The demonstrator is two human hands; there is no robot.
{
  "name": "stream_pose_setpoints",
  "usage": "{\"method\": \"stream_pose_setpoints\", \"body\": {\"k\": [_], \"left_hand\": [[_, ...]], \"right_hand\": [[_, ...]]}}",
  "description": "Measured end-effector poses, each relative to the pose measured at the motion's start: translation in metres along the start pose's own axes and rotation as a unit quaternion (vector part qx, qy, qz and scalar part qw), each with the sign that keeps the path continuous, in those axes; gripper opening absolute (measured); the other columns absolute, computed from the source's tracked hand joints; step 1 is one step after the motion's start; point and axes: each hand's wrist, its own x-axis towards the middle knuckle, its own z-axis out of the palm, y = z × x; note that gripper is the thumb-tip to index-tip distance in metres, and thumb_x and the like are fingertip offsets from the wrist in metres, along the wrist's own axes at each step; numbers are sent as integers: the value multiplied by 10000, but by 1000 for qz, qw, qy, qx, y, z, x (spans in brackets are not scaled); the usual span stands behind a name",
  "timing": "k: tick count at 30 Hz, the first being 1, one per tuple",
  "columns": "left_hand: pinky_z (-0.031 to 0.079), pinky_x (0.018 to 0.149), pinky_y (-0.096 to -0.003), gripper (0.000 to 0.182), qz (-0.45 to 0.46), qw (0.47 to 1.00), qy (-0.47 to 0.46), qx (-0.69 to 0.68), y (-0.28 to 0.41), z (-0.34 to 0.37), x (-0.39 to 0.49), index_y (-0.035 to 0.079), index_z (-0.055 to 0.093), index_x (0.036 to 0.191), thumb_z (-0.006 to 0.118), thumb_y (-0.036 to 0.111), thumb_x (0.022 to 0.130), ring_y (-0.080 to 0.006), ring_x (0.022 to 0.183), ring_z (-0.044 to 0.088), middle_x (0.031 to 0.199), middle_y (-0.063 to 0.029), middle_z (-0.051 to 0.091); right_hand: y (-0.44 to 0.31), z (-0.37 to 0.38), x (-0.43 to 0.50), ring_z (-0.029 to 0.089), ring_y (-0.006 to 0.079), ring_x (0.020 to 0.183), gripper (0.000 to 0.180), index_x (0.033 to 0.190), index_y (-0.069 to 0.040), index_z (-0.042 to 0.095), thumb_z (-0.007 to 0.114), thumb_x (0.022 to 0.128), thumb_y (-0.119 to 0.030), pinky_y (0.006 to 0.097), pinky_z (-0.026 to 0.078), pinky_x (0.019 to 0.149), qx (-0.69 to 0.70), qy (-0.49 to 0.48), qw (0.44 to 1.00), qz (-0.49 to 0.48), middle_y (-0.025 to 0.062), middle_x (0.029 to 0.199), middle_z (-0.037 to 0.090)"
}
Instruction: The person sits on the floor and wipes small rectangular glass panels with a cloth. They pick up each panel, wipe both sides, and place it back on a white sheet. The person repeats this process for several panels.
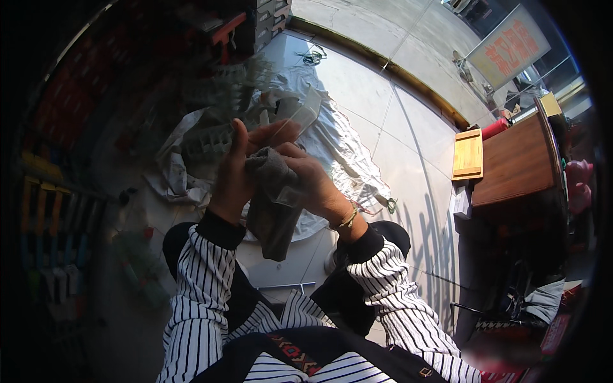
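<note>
A grey cloth hangs from between my hands, its upper part bunched around a clear plastic piece. My right hand pinches the cloth between thumb and fingers. Against the cloth's other side is my left hand, thumb raised, its fingers reaching across behind the plastic. Beyond the fingertips a clear plastic part sticks out; whether it belongs to the same piece I cannot tell. Below them a white woven sack lies spread on the tiled floor, with several clear plastic racks on its shaded side.
Green string lies at the sack's far end. Stacked boxes stand at the far left. To the right are a brown wooden cabinet and a wooden board. A doorway threshold crosses beyond the tiles. Hanging goods line the left.
</note>
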Motion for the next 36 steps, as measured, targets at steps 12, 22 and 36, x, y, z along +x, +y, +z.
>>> {"method": "stream_pose_setpoints", "body": {"k": [12,22,36], "left_hand": [[444,954,-395,637,-84,989,114,-42,-13,-1,-1,-41,532,1169,428,530,908,-268,1036,593,1121,-188,600],[527,837,-299,307,-158,986,20,-42,-20,-18,3,-83,559,1106,532,151,909,-223,914,644,1044,-187,629],[480,564,-215,369,49,991,94,84,34,-16,-7,99,504,1273,530,228,928,-113,695,629,1038,-121,655]], "right_hand": [[-6,-8,-7,547,329,932,284,1006,-49,565,612,726,-59,386,458,749,-170,-117,973,108,134,968,522],[14,-6,-10,525,346,941,252,971,-27,594,621,730,-97,389,438,813,-110,-115,985,74,161,965,542],[4,-41,-11,572,278,835,230,955,-5,623,623,740,-87,326,453,740,-93,1,972,216,131,884,547]]}}
